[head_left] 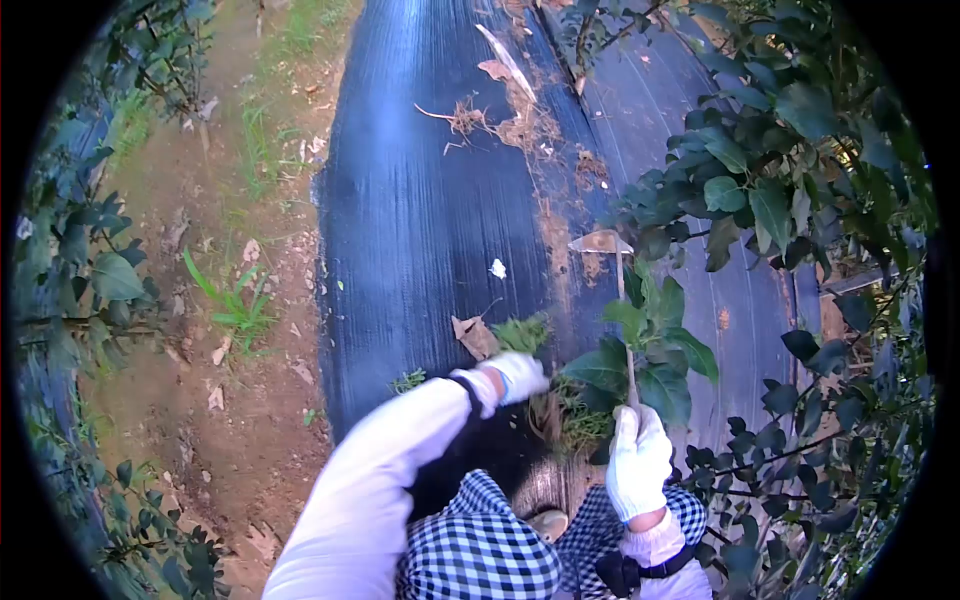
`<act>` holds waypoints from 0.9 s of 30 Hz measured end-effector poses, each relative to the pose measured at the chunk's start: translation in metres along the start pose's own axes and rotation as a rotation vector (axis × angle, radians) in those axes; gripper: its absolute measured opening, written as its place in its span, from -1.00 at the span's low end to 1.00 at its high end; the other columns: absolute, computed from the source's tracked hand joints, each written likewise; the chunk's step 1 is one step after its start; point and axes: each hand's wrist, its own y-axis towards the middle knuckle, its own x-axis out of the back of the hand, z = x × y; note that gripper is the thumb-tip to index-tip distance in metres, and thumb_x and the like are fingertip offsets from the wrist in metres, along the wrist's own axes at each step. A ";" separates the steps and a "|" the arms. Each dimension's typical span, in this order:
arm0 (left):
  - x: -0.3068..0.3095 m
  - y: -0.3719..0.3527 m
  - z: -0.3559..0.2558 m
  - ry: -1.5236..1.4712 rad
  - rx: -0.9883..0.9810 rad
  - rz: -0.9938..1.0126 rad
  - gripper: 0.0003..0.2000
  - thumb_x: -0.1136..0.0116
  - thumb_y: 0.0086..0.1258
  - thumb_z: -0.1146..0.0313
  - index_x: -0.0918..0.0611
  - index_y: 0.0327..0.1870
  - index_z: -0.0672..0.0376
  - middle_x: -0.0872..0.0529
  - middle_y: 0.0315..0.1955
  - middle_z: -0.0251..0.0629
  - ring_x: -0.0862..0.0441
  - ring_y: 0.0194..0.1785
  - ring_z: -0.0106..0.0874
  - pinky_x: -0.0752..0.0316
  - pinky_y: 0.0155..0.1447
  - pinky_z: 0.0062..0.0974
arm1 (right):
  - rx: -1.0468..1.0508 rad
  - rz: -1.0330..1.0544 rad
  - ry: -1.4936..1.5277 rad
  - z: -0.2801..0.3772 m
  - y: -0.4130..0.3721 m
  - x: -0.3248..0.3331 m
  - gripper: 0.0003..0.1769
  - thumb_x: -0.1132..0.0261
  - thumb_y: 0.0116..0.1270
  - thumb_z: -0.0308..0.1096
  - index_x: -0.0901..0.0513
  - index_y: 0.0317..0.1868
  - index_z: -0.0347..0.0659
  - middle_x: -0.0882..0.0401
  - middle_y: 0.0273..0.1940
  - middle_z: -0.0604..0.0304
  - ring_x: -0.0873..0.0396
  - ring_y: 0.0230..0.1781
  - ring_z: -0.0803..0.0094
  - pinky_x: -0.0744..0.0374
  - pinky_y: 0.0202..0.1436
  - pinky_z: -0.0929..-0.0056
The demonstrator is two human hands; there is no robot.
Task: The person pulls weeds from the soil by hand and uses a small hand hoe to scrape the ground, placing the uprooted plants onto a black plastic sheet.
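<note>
Nearest: black-and-white checked trousers (485, 545), knees bent, toe of a shoe (549, 524) between them at the near end of the black plastic sheet (430, 230). Right hand (638, 465), white-gloved, fingers clamped on the wooden handle of a hoe (601, 242). Weeds (587, 425) on the sheet between the two hands. Left hand (518, 378), also gloved, blurred; cannot tell whether its fingers are together or apart. Green tuft (525, 332) just beyond it, gripped or merely near unclear; brown dry leaf (474, 338) beside the tuft. Leafy shoot (650, 340) around the hoe handle. Farther: hoe blade, toward the sheet's right edge, beside a strip of loose soil and litter. White scrap (498, 268) left of the blade. Beyond, dry roots (465, 118). Grass clump (240, 305) on bare earth outside the sheet's left edge.
</note>
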 end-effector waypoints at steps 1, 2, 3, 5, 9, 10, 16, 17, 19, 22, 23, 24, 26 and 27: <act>0.019 -0.013 0.019 0.021 0.039 -0.145 -0.82 -0.07 0.32 0.37 -0.68 -0.14 0.08 -0.72 -0.22 -0.11 -0.70 -0.06 -0.10 -0.62 0.01 -0.19 | 0.010 0.008 0.036 -0.001 0.002 -0.003 -0.59 -0.11 0.50 -0.08 -0.65 -0.01 -0.26 -0.68 -0.35 -0.16 -0.68 -0.34 -0.09 -0.57 -0.24 0.09; 0.045 -0.030 0.032 0.054 0.099 -0.312 -0.85 -0.09 0.29 0.36 -0.67 -0.19 0.10 -0.70 -0.26 -0.10 -0.68 -0.11 -0.09 -0.62 -0.02 -0.18 | 0.018 0.016 0.071 -0.001 0.003 -0.008 -0.59 -0.11 0.50 -0.08 -0.65 -0.01 -0.27 -0.68 -0.35 -0.15 -0.68 -0.34 -0.08 -0.57 -0.24 0.09; 0.076 -0.047 0.039 0.030 0.199 -0.441 -0.85 -0.10 0.27 0.34 -0.65 -0.21 0.11 -0.68 -0.27 -0.10 -0.67 -0.13 -0.08 -0.61 -0.04 -0.17 | 0.024 0.026 0.102 -0.001 0.003 -0.012 -0.59 -0.10 0.50 -0.08 -0.65 -0.01 -0.27 -0.68 -0.36 -0.15 -0.68 -0.34 -0.07 -0.57 -0.24 0.09; 0.132 -0.072 0.057 0.045 0.293 -0.673 -0.84 -0.16 0.28 0.30 -0.64 -0.18 0.10 -0.64 -0.28 -0.10 -0.62 -0.06 -0.10 -0.55 0.03 -0.14 | 0.033 0.025 0.129 0.001 0.006 -0.021 -0.58 -0.10 0.51 -0.07 -0.64 -0.01 -0.30 -0.68 -0.38 -0.12 -0.67 -0.38 -0.03 -0.56 -0.26 0.10; 0.197 -0.099 0.087 0.071 0.388 -0.852 -0.30 -0.32 0.18 0.29 -0.35 0.40 0.09 -0.36 0.34 0.12 -0.44 0.30 0.08 -0.37 0.41 -0.16 | 0.062 0.027 0.183 0.011 0.014 -0.029 -0.57 -0.09 0.52 -0.09 -0.64 -0.03 -0.34 -0.66 -0.43 -0.02 -0.63 -0.46 0.18 -0.54 -0.30 0.18; 0.197 -0.102 0.086 0.115 0.423 -0.889 -0.34 -0.32 0.14 0.32 -0.40 0.34 0.10 -0.40 0.28 0.10 -0.45 0.27 0.09 -0.41 0.37 -0.14 | 0.057 0.035 0.247 0.014 0.016 -0.028 -0.57 -0.09 0.53 -0.10 -0.63 -0.04 -0.37 -0.63 -0.47 0.07 -0.57 -0.51 0.36 -0.51 -0.36 0.30; 0.104 -0.058 0.024 0.249 0.021 -0.291 -0.50 -0.35 0.06 0.31 -0.58 0.12 -0.04 -0.53 0.09 -0.19 -0.54 0.13 -0.14 -0.57 0.08 -0.15 | 0.064 -0.003 0.346 0.016 0.023 -0.022 -0.63 -0.10 0.55 -0.18 -0.62 -0.03 -0.37 -0.52 -0.54 0.29 -0.37 -0.59 0.58 -0.41 -0.47 0.42; 0.071 -0.042 0.018 0.253 -0.099 -0.317 -0.42 -0.43 0.04 0.19 -0.57 0.17 -0.08 -0.49 0.21 -0.21 -0.49 0.22 -0.15 -0.56 0.10 -0.19 | 0.070 -0.015 0.316 0.018 0.023 -0.021 -0.63 -0.09 0.55 -0.18 -0.62 -0.03 -0.37 -0.50 -0.56 0.28 -0.37 -0.60 0.56 -0.39 -0.48 0.41; 0.016 -0.008 0.003 0.264 -0.166 -0.355 -0.30 -0.49 -0.03 0.09 -0.53 0.25 -0.09 -0.43 0.32 -0.19 -0.43 0.30 -0.15 -0.54 0.12 -0.23 | 0.081 -0.057 0.248 0.013 0.021 -0.021 -0.64 -0.09 0.55 -0.18 -0.62 -0.05 -0.36 -0.48 -0.57 0.26 -0.36 -0.61 0.56 -0.37 -0.50 0.43; -0.006 0.011 0.000 0.181 0.064 -0.090 -0.13 -0.52 -0.03 0.09 -0.37 0.42 -0.16 -0.35 0.39 -0.23 -0.38 0.36 -0.18 -0.50 0.17 -0.23 | 0.043 -0.050 0.259 0.013 0.018 -0.016 -0.64 -0.09 0.55 -0.19 -0.62 -0.06 -0.37 -0.49 -0.56 0.25 -0.36 -0.61 0.57 -0.37 -0.49 0.45; -0.005 0.015 0.004 0.177 0.026 -0.061 -0.31 -0.38 0.16 0.07 -0.46 0.36 -0.02 -0.53 0.28 -0.11 -0.52 0.28 -0.13 -0.53 0.17 -0.22 | 0.026 -0.045 0.267 0.013 0.017 -0.014 -0.64 -0.09 0.55 -0.19 -0.62 -0.06 -0.37 -0.50 -0.55 0.24 -0.36 -0.60 0.57 -0.37 -0.49 0.45; -0.003 0.019 0.009 0.009 0.122 0.020 -0.45 -0.24 0.28 0.08 -0.52 0.29 0.05 -0.61 0.17 -0.04 -0.59 0.20 -0.11 -0.55 0.16 -0.21 | 0.016 -0.038 0.258 0.014 0.016 -0.011 -0.63 -0.10 0.55 -0.19 -0.61 -0.04 -0.38 -0.51 -0.53 0.24 -0.36 -0.60 0.57 -0.38 -0.48 0.46; -0.005 0.019 0.026 -0.225 0.344 0.040 -0.62 0.14 0.49 0.20 -0.65 0.10 0.19 -0.73 -0.07 0.10 -0.71 0.02 -0.06 -0.59 0.10 -0.17 | 0.023 -0.048 0.264 0.011 0.014 -0.012 -0.63 -0.10 0.55 -0.19 -0.61 -0.04 -0.39 -0.50 -0.53 0.25 -0.35 -0.60 0.59 -0.37 -0.48 0.47; 0.000 0.012 0.038 -0.097 0.342 -0.121 -0.72 0.04 0.41 0.35 -0.70 -0.03 0.20 -0.75 -0.09 -0.02 -0.73 -0.01 -0.10 -0.66 0.01 -0.19 | 0.027 -0.050 0.269 0.011 0.013 -0.013 -0.63 -0.09 0.55 -0.19 -0.61 -0.03 -0.39 -0.50 -0.53 0.26 -0.34 -0.61 0.59 -0.37 -0.49 0.48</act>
